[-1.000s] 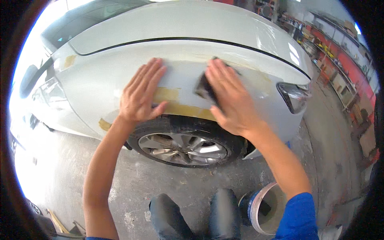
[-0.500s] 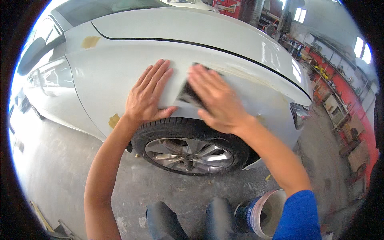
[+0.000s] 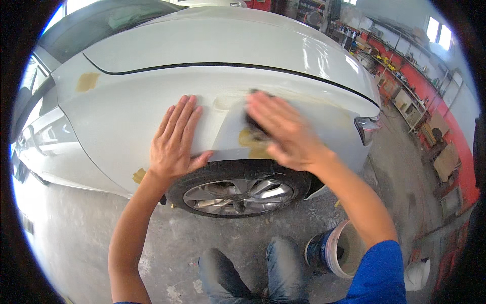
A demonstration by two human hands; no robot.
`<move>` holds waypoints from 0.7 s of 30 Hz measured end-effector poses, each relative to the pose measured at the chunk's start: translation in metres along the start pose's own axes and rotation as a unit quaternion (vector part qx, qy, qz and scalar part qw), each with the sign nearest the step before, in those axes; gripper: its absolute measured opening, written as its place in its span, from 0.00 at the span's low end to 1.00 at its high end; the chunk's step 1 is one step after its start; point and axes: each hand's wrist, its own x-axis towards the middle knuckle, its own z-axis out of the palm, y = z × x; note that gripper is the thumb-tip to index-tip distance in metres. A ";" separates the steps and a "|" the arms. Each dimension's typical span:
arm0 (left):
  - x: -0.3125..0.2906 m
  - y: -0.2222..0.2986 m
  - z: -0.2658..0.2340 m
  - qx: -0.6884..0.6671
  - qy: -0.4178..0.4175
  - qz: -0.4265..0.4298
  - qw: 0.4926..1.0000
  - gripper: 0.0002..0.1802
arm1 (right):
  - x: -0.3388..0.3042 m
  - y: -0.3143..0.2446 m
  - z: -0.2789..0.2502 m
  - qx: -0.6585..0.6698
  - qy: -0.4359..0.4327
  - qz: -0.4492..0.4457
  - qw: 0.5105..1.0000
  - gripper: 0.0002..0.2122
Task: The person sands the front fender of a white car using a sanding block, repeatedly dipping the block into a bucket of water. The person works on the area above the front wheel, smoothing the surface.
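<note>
Pressing left hand [image 3: 174, 139] flat on white fender [image 3: 116, 109], fingers together; right hand [image 3: 286, 131], blurred, fingers extended, covering dark sanding pad [image 3: 251, 121] above wheel [image 3: 238, 195]; bucket [image 3: 336, 248] near knees.

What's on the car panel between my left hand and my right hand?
Only bare white fender, sanded dull, shows between the left hand and right hand in the head view; tan filler begins beside the right hand.

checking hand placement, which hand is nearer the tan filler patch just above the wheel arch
Right. The right hand presses a dark sanding block directly over the tan filler patch. The left hand lies flat on the white fender, apart from the patch on its left.
</note>
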 end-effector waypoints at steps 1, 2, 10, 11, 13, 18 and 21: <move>0.000 0.000 -0.001 0.005 0.002 -0.003 1.000 0.50 | -0.020 0.010 -0.009 -0.001 0.016 0.018 1.000 0.39; -0.001 0.000 -0.001 0.009 0.005 -0.006 1.000 0.50 | -0.035 0.011 -0.015 -0.021 0.018 0.050 0.998 0.39; 0.010 0.009 0.011 -0.009 0.028 0.020 0.999 0.48 | 0.038 -0.041 0.040 -0.024 0.070 -0.016 0.997 0.39; 0.008 0.005 0.009 0.001 0.021 0.022 1.000 0.48 | 0.032 -0.030 0.037 -0.019 0.072 -0.026 0.997 0.39; 0.003 0.004 0.004 0.021 0.002 0.010 1.000 0.49 | 0.000 -0.004 0.019 -0.002 0.089 -0.006 0.996 0.38; 0.013 0.020 -0.002 0.021 -0.003 -0.016 1.000 0.49 | -0.142 0.057 -0.038 -0.095 0.086 0.185 0.974 0.35; 0.056 0.064 0.004 -0.005 -0.055 0.015 0.998 0.48 | -0.144 0.041 -0.035 -0.081 0.091 0.235 0.964 0.35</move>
